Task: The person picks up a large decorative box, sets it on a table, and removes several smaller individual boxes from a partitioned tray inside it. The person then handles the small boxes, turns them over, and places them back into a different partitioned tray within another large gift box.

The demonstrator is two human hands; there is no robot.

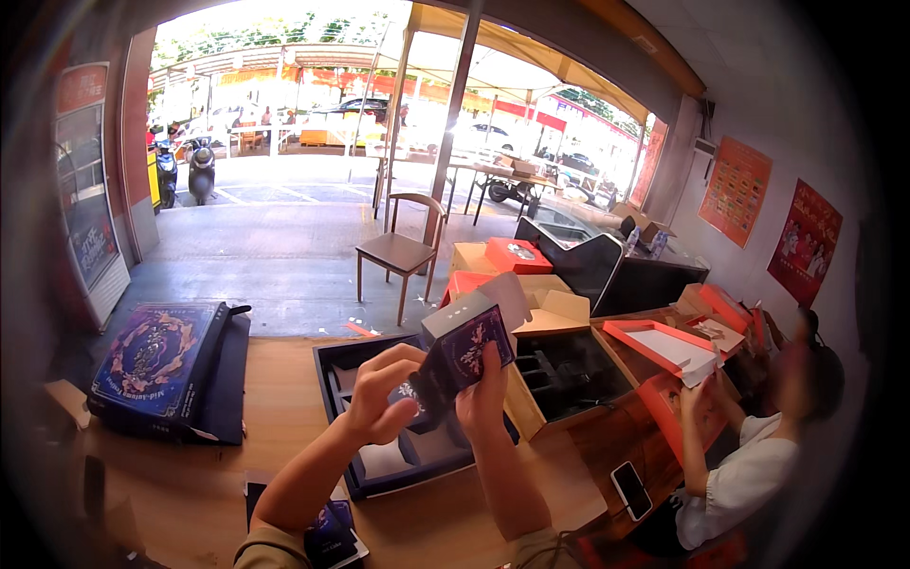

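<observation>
My right hand (483, 391) holds a small dark blue printed carton (466, 348) with its end flap raised. Beside the carton's left side is my left hand (384, 398), fingers bent and apart; whether it touches the carton is unclear. Beneath both hands lies a dark blue tray (405, 484) with pale compartments, partly hidden by my arms. Flat printed cartons (330, 533) lie near my left forearm. A large purple and blue gift box (156, 355) with printed writing rests at the left of the wooden table (284, 398).
An open cardboard box (530, 419) with black contents stands right of the tray. A phone (630, 491) lies nearer. At the right, a person (746, 455) handles red boxes (657, 345). A chair (398, 252) stands beyond the table.
</observation>
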